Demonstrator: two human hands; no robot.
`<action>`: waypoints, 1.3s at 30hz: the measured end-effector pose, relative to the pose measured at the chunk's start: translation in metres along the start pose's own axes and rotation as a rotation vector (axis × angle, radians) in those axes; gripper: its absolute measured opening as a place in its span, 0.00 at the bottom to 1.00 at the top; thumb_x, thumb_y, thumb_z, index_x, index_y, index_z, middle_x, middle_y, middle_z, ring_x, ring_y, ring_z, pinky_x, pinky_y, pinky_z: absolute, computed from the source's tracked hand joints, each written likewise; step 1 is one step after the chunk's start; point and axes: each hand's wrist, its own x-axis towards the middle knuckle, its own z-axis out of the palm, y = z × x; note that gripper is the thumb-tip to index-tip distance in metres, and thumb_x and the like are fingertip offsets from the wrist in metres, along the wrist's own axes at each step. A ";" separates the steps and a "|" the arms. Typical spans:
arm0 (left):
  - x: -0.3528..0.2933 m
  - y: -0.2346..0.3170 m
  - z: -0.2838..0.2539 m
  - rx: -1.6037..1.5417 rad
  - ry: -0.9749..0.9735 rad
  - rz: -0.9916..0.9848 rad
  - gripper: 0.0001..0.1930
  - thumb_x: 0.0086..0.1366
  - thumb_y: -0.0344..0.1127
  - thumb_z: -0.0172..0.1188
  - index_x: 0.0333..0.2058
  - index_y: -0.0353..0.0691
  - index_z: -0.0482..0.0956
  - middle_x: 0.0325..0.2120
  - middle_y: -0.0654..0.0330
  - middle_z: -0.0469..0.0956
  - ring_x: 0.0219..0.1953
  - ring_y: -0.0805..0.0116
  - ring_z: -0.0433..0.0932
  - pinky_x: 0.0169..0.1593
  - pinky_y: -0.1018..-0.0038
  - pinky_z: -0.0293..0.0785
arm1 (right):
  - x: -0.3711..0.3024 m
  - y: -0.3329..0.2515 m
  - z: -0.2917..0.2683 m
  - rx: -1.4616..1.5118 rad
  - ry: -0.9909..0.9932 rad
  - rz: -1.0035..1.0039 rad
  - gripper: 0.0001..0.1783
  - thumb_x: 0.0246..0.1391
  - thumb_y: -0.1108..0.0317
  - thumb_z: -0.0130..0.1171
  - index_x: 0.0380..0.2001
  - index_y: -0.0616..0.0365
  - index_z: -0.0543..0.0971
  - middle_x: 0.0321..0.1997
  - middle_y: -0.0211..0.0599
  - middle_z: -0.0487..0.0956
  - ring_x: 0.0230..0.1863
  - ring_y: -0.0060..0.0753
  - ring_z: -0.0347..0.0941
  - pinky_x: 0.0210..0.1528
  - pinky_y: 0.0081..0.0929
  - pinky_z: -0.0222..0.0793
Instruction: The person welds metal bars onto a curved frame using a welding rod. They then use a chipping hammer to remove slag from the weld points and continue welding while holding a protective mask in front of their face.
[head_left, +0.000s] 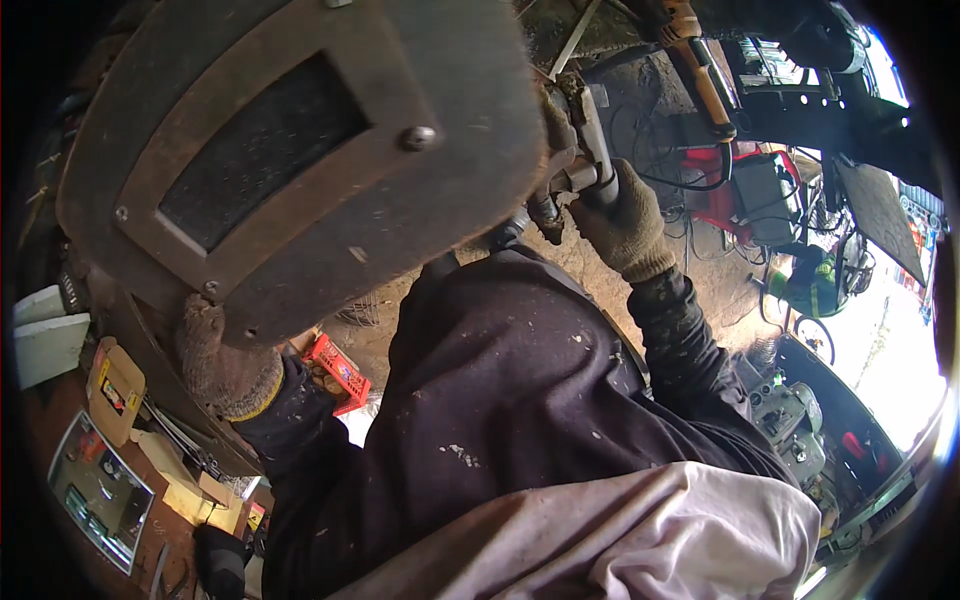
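A dark hand-held welding shield (460, 220) with a framed rectangular window (265, 150) fills the upper left of the head view. My left hand (225, 355), in a worn knit glove, is closed at the shield's lower edge; part of its fingers is hidden. To the right of the shield, my gloved right hand (630, 225) wraps round a grey metal handle (596, 140). Beside that handle are rough, rusty metal parts (558, 125). The shield's edge lies close to them, and I cannot tell exactly what tool the handle belongs to.
An orange corded power tool (695, 75) rests at the top right. Behind it stand a red stool (715, 205) and a grey box (765, 200) amid loose cables. By my left forearm lies a red carton (340, 372). Cardboard (115, 390) is at the far left, machinery (790, 420) at right.
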 end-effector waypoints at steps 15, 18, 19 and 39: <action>-0.009 0.016 0.104 -0.103 -0.067 -0.047 0.25 0.69 0.37 0.56 0.59 0.26 0.66 0.43 0.44 0.81 0.33 0.57 0.85 0.40 0.68 0.85 | -0.003 0.045 0.004 -0.273 0.091 -0.474 0.15 0.51 0.67 0.64 0.41 0.62 0.81 0.41 0.47 0.83 0.43 0.52 0.81 0.44 0.39 0.77; -0.012 0.015 0.106 0.058 -0.077 -0.132 0.27 0.67 0.34 0.60 0.59 0.25 0.65 0.43 0.41 0.80 0.33 0.55 0.85 0.41 0.67 0.86 | -0.002 0.054 0.004 -0.447 0.108 -0.608 0.14 0.51 0.69 0.61 0.41 0.62 0.81 0.43 0.45 0.83 0.44 0.51 0.80 0.44 0.40 0.77; -0.011 0.014 0.107 0.077 -0.077 -0.138 0.27 0.67 0.34 0.61 0.59 0.26 0.65 0.43 0.41 0.80 0.33 0.55 0.85 0.41 0.67 0.86 | -0.001 0.063 0.006 -0.484 0.138 -0.607 0.14 0.51 0.69 0.61 0.42 0.61 0.81 0.43 0.45 0.83 0.44 0.51 0.80 0.44 0.40 0.77; -0.007 0.007 0.106 -0.076 -0.189 -0.054 0.28 0.62 0.34 0.67 0.58 0.33 0.70 0.46 0.48 0.80 0.41 0.61 0.84 0.45 0.69 0.84 | -0.001 0.038 -0.002 -0.300 0.026 -0.519 0.15 0.52 0.66 0.63 0.43 0.59 0.82 0.43 0.46 0.83 0.45 0.51 0.81 0.45 0.39 0.77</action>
